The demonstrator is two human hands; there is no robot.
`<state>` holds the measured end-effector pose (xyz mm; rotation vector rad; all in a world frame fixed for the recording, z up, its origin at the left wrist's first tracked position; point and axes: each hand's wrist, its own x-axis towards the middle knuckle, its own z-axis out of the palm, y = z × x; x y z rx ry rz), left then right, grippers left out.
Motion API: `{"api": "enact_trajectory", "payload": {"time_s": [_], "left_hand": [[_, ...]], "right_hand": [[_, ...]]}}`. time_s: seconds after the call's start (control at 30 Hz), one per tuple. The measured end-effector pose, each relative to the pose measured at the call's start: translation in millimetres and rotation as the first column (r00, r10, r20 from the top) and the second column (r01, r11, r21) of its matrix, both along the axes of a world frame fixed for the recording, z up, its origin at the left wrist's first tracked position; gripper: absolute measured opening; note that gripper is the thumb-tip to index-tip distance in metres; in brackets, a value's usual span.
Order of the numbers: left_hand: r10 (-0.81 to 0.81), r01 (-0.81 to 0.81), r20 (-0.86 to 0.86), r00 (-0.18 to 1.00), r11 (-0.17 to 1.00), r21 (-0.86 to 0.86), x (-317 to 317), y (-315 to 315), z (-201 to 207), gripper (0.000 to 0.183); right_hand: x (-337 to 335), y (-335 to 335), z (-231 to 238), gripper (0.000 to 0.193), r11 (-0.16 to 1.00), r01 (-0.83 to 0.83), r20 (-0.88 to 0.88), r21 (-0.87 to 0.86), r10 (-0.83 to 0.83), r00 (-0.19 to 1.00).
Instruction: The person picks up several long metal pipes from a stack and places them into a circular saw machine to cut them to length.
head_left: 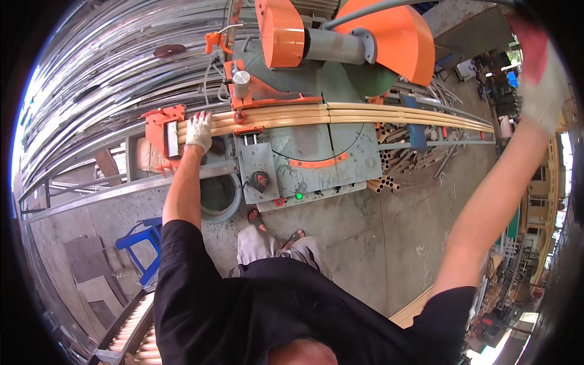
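Observation:
My left hand, in a pale work glove with reddish fingertips, is closed over the left ends of several long tan tubes. Those ends lie against an orange end stop. The tubes run side by side across the grey bed of a cut-off saw, under an orange clamp. A thin dark line crosses them mid-bed. Above and behind hangs the orange blade guard, its greenish disc partly showing. At the far right my gloved right hand is raised near a curved grey bar; its fingers are lost in the dark rim.
Long metal bars are stacked at the left. A blue stool stands on the floor, and a crate of tan tubes is at the lower left. Short tube offcuts lie right of the saw. Control knobs line its front edge.

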<state>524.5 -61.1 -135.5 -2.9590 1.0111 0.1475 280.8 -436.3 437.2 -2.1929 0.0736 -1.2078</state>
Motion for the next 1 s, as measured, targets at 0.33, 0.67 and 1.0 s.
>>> {"api": "enact_trajectory", "payload": {"time_s": [0.33,0.67,1.0], "left_hand": [[-0.174,0.186,-0.264,0.949,0.982,0.020,36,-25,28,0.078],[-0.168,0.170,-0.280,0.945,0.985,-0.014,37,-13,24,0.083],[-0.167,0.136,-0.187,0.968,0.976,-0.168,3,1,3,0.049]], "right_hand": [[-175,72,-569,0.037,0.913,0.347,-0.975,-0.216,-0.186,-0.119],[-173,93,-628,0.039,0.818,0.542,-0.980,-0.193,-0.136,-0.143],[-240,77,-564,0.041,0.848,0.504,-0.983,-0.167,-0.104,-0.151]]}}
